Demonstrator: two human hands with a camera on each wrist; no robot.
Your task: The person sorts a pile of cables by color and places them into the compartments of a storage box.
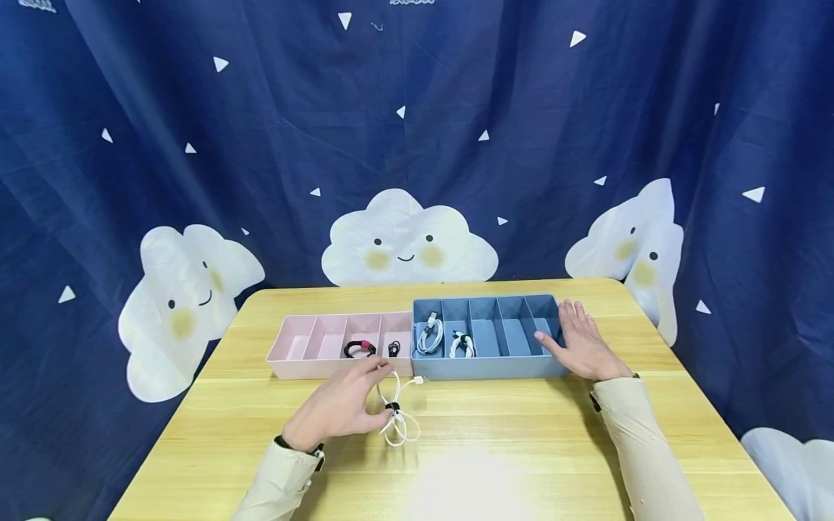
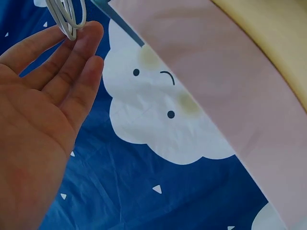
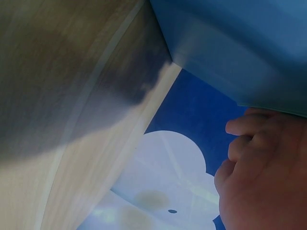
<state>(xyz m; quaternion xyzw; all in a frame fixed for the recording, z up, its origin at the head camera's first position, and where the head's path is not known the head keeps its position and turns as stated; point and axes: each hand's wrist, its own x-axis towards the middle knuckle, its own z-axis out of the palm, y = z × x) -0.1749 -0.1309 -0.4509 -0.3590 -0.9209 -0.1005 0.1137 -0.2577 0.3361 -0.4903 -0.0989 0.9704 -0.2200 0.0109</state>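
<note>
My left hand (image 1: 345, 401) holds a bundled white charging cable (image 1: 399, 427) at its fingertips, in front of the boxes. A black tie (image 1: 392, 407) binds the cable's middle, and its white plug sticks out to the right. In the left wrist view the cable loops (image 2: 69, 17) show at the fingertips of the left hand (image 2: 53, 96). At the right end of the blue divided box (image 1: 489, 367) lies my right hand (image 1: 586, 347), its fingers straight along that end. The right wrist view shows this hand (image 3: 268, 163) against the box's wall (image 3: 216, 52).
Left of the blue box stands a pink divided box (image 1: 306, 369), touching it. A black cable with a red tie (image 1: 360, 349) and a small black cable (image 1: 394, 349) lie in the pink one. The blue one holds a white cable (image 1: 430, 336) and a white braided cable (image 1: 462, 346).
</note>
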